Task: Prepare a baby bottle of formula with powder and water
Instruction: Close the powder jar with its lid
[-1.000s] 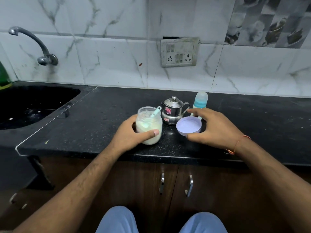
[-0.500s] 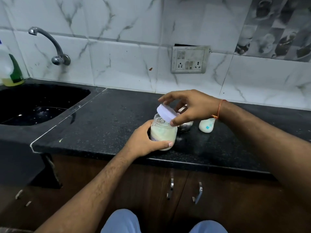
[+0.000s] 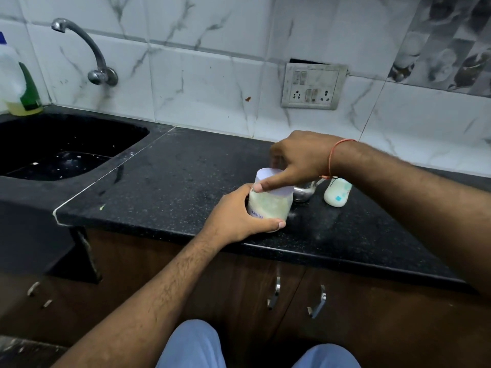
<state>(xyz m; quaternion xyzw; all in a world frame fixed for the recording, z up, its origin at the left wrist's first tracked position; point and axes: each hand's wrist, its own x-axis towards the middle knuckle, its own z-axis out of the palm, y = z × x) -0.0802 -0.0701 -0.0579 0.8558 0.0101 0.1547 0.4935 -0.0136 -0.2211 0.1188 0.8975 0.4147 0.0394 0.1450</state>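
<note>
A glass jar of pale formula powder [image 3: 269, 207] stands near the front edge of the black counter [image 3: 172, 181]. My left hand [image 3: 239, 216] is wrapped around its body. A lilac lid [image 3: 268, 179] sits on the jar's mouth, and my right hand [image 3: 300, 160] grips it from above. Behind the jar, a small steel pot [image 3: 304, 191] is mostly hidden by my right hand. The baby bottle [image 3: 337, 193], white with milky liquid, stands to the right; its top is hidden by my wrist.
A black sink [image 3: 61, 150] lies at the left with a steel tap [image 3: 90, 51] above it and a detergent bottle [image 3: 18, 83] in the corner. A socket plate [image 3: 312, 87] is on the tiled wall. Cabinet handles [image 3: 276, 292] are below the counter.
My right hand lifted the lilac lid off the counter, carried it over the jar and set it down flat on the mouth. My left hand has kept hold of the jar.
</note>
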